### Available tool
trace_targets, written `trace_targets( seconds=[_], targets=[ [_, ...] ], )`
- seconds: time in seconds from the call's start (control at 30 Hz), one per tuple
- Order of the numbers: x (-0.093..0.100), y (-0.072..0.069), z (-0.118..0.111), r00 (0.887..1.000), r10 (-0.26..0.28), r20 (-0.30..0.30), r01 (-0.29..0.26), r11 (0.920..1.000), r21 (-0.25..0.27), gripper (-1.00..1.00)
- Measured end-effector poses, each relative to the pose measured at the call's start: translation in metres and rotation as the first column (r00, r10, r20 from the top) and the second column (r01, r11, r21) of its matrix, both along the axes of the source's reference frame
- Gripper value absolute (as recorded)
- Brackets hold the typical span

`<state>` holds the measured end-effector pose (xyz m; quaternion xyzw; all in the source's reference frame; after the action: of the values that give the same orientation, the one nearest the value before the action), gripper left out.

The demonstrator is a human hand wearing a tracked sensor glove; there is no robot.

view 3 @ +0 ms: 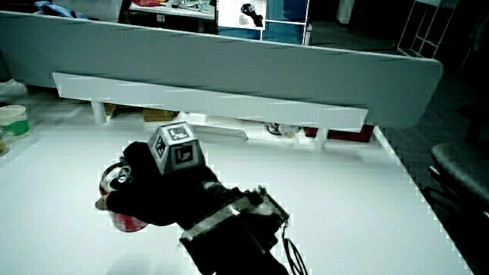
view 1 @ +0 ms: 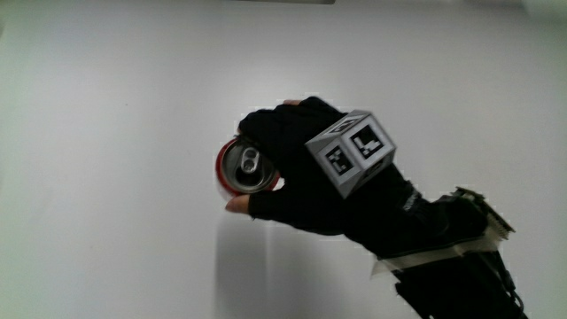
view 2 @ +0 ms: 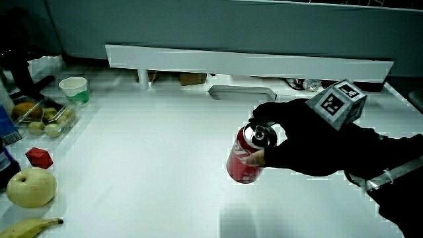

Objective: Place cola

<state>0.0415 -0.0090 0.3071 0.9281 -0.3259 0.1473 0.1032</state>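
A red cola can with a silver top is gripped by the gloved hand, whose fingers wrap around its upper part. In both side views the can tilts slightly, its base at or just above the white table. The hand carries the patterned cube on its back. Whether the can's base touches the table cannot be told.
At the table's edge in a side view lie a pale apple, a banana, a small red object, a tray of fruit and a white cup. A low partition shelf runs along the table.
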Motion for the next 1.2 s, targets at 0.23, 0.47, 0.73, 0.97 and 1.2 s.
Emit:
trace_targets(
  seconds=[0.23, 0.47, 0.73, 0.97, 1.2],
  targets=[
    [-0.02, 0.011, 0.011, 0.999, -0.04, 0.019, 0.04, 0.9991, -0.012, 0.0],
    [-0.034, 0.019, 0.026, 0.997, -0.078, -0.015, 0.077, 0.9967, -0.027, 0.0],
    [-0.044, 0.025, 0.046, 0.994, -0.098, -0.039, 0.095, 0.9937, -0.059, 0.0],
    [-0.046, 0.026, 0.055, 0.994, -0.1, -0.041, 0.097, 0.9915, -0.087, 0.0],
    [-0.048, 0.025, 0.057, 0.993, -0.104, -0.05, 0.098, 0.9886, -0.114, 0.0]
  ],
)
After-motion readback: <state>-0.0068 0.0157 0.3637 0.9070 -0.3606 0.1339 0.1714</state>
